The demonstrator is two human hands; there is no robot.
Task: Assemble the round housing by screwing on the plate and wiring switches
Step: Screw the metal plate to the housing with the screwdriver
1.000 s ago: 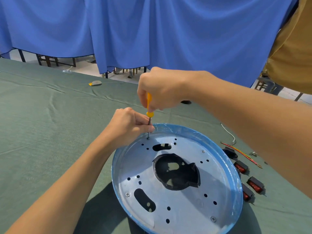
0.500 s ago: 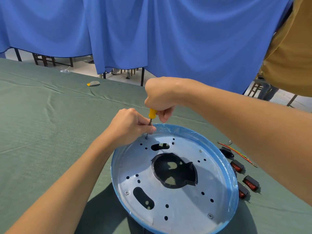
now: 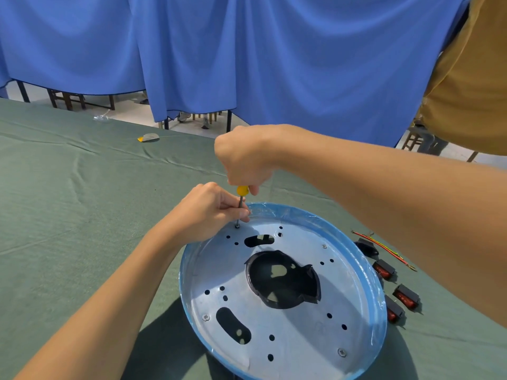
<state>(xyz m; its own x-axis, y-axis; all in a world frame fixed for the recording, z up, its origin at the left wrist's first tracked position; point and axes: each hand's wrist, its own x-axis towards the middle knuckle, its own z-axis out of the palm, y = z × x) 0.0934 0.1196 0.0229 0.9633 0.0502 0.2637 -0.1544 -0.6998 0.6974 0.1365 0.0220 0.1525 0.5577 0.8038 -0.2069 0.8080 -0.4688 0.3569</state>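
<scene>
The right hand grips a yellow-handled screwdriver upright, its tip on a screw at the far left edge of the round housing, in the metal plate. The left hand pinches the shaft. Just right of the housing lie black switches and coloured wires.

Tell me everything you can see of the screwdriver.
The screwdriver has a yellow, plastic-looking handle, mostly hidden inside the right hand, which grips it from above, and a thin dark metal shaft. It stands nearly upright, its tip on a screw near the far left edge of the silver plate. The left hand pinches the shaft just above the tip.
</scene>
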